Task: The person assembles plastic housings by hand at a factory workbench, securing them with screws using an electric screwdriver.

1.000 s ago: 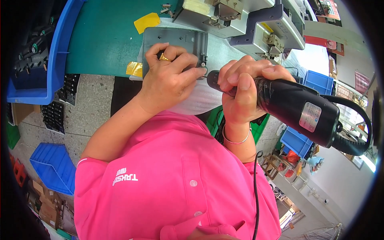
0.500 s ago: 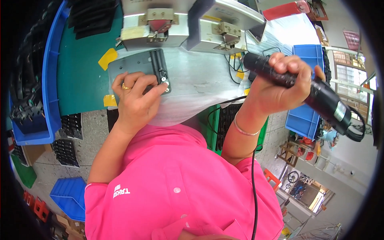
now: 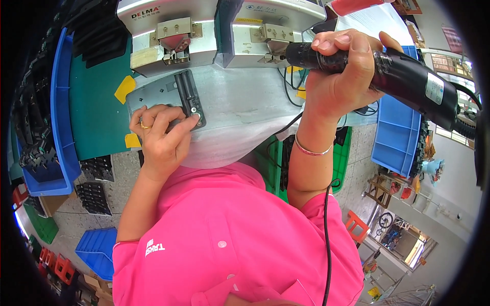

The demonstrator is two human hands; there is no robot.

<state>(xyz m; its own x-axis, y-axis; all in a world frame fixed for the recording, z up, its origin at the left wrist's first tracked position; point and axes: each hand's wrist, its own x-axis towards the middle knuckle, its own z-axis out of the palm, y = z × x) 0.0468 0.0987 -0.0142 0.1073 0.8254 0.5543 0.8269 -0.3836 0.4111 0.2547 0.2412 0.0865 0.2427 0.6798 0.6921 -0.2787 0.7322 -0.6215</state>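
My left hand rests with bent fingers on a flat dark grey panel, steadying it. A long black ribbed part lies along the panel's right side. At its near end are small white round pieces, and my thumb or fingertip touches one. Raised on the right, my right hand is wrapped round a black electric screwdriver. Its front end points left, close to the mouth of the right screw feeder; I cannot tell whether the tip touches it.
A second screw feeder stands to the left. Blue bins flank the bench, and another blue crate is at right. Yellow tape marks the green mat. A black cable hangs along my right side.
My right hand has carried the screwdriver left and forward, bringing its front end to the right screw feeder. My left hand stays on the panel; the whole view has shifted slightly.
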